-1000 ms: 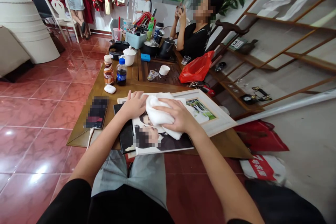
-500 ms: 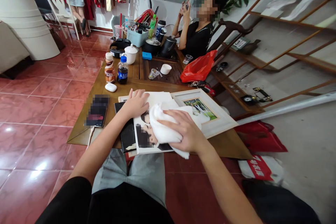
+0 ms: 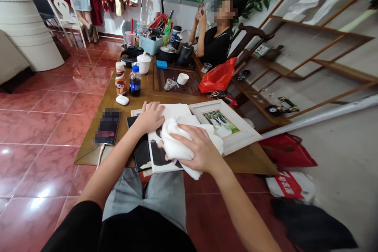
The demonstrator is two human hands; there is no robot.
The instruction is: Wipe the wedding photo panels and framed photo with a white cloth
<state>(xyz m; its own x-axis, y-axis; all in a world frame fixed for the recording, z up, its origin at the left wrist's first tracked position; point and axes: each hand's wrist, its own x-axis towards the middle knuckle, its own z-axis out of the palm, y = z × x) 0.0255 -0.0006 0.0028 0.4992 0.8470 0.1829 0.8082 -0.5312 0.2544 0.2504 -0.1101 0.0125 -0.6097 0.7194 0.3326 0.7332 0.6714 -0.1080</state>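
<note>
A white-bordered photo panel [image 3: 178,110] with a dark-haired figure printed on it lies near the table's front edge. My left hand [image 3: 151,117] rests flat on its upper left part, fingers outstretched. My right hand [image 3: 201,147] is closed over a bunched white cloth [image 3: 175,141] and presses it on the panel, covering much of the print. Under the panel's left side, a black flat board or album [image 3: 140,150] sticks out. To the right lies a pale wooden picture frame [image 3: 248,136] holding an outdoor photo; the cloth's loose end overlaps its near side.
A phone [image 3: 108,128] with a charging cable, a white earbud case [image 3: 122,100], a coffee bottle [image 3: 121,80] and a blue-capped cola bottle [image 3: 135,82] stand left. A red plastic bag [image 3: 217,76] lies beyond the frame. A seated person [image 3: 218,43] is across the table; shelves [image 3: 295,73] stand right.
My right hand has slid the cloth slightly left across the panel. My left hand stays in place on it. The whole view has shifted a little.
</note>
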